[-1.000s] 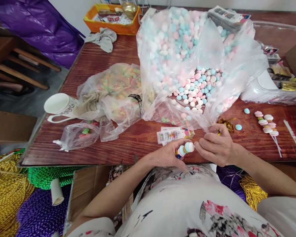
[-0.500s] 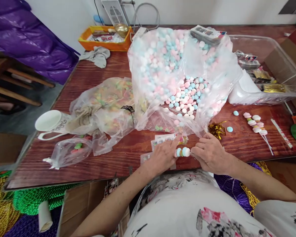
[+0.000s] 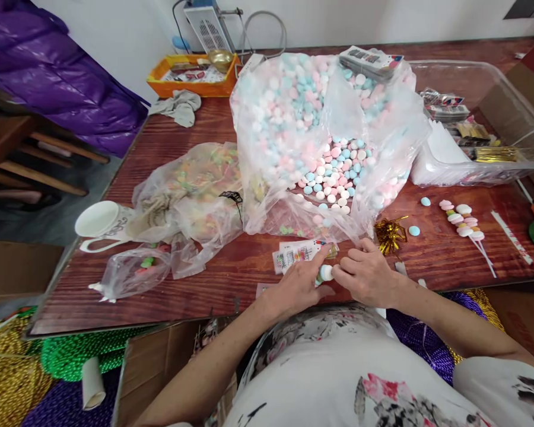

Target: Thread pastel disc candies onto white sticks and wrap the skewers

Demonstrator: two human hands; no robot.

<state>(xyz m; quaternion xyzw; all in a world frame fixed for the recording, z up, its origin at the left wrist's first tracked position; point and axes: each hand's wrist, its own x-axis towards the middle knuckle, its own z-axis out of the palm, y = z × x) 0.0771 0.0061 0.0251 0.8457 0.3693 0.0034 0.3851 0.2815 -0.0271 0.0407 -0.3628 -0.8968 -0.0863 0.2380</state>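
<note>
Wooden table (image 3: 196,118) | candy skewer (image 3: 325,273) pinched between left hand (image 3: 299,284), right hand (image 3: 365,276)

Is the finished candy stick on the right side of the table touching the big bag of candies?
Apart. The head view shows bare wood between the candy stick and the big bag.

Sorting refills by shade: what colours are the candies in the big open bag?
Pastel pink, blue and white discs fill the big open bag, clearest in the head view.
</note>
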